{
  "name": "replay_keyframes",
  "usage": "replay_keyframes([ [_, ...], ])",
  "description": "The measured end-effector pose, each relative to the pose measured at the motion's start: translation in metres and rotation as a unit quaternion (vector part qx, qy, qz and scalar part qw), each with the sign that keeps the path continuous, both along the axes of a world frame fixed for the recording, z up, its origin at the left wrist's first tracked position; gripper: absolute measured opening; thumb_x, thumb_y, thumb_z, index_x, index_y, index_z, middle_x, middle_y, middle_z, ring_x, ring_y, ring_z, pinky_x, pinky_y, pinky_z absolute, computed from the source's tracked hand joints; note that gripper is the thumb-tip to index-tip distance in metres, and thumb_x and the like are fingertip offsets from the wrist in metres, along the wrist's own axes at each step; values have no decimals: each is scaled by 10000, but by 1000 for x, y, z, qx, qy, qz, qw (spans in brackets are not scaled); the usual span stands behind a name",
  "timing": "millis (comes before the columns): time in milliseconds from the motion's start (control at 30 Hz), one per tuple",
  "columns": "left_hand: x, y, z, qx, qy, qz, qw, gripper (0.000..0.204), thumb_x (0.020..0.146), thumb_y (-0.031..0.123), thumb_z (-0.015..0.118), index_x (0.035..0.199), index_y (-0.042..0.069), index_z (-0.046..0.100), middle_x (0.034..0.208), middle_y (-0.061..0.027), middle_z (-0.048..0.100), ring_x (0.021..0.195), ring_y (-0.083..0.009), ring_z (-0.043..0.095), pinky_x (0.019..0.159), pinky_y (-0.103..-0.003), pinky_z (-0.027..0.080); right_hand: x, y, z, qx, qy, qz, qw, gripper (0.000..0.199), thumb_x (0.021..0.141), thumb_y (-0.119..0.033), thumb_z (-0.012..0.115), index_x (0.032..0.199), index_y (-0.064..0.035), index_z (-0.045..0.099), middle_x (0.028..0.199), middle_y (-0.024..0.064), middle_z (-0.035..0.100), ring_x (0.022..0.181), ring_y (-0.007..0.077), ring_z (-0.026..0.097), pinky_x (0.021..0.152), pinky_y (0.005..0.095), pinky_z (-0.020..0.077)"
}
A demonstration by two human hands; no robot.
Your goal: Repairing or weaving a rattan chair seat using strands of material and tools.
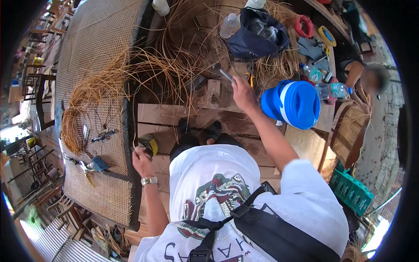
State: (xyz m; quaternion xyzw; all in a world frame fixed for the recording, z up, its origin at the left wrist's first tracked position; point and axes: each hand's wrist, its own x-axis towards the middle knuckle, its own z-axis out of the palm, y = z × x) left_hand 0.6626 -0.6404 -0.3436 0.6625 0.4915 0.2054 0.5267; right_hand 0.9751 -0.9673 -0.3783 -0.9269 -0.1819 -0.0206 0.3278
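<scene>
On my left stands a long dark-framed panel of woven cane (98,32). My left hand (143,162), with a watch on its wrist, is closed beside the panel's near edge. A thin pale strip (134,139) sticks up from its fingers. My right hand (244,95) is raised over the wooden bench and closed round the grey handle of a hammer-like tool (226,75) with a dark end. A loose bundle of brown cane strands (94,94) lies across the panel and trails toward the bench. Pliers with dark handles (104,136) rest on the weave.
A blue lidded jug (303,105) stands right of my right forearm. Behind it are a navy bag (251,43), tape rolls (326,36) and plastic bottles (338,90). A person (353,72) sits at the far right, near another cane panel (349,133). A green crate (351,192) stands lower right.
</scene>
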Motion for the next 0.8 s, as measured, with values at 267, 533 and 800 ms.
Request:
replay_keyframes([
  [267,68,-25,94,-219,-117,-46,968,304,948,304,598,1134,84,696,728,83,443,556,-27,354,469,-177,250,21,47,-11,38,-65,-31,997,407,919,-288,636,1229,-37,558,1053,154,627,1031,332,597,890,455,484],
  [533,188,-101,69,-383,-66,-312,867,192,916,188,716,1052,52,703,895,-11,700,727,-78,615,595,-215,457,-112,58,67,411,541,32,733,331,1026,-317,537,1245,-75,593,936,28,661,737,86,605,626,216,484],
  [800,215,-101,42,-395,-45,-449,800,101,923,214,703,954,122,676,895,-29,697,590,-36,504,472,-185,329,-141,18,59,266,417,-36,868,152,966,-182,582,943,-60,671,721,-6,610,610,69,525,548,215,421],
])
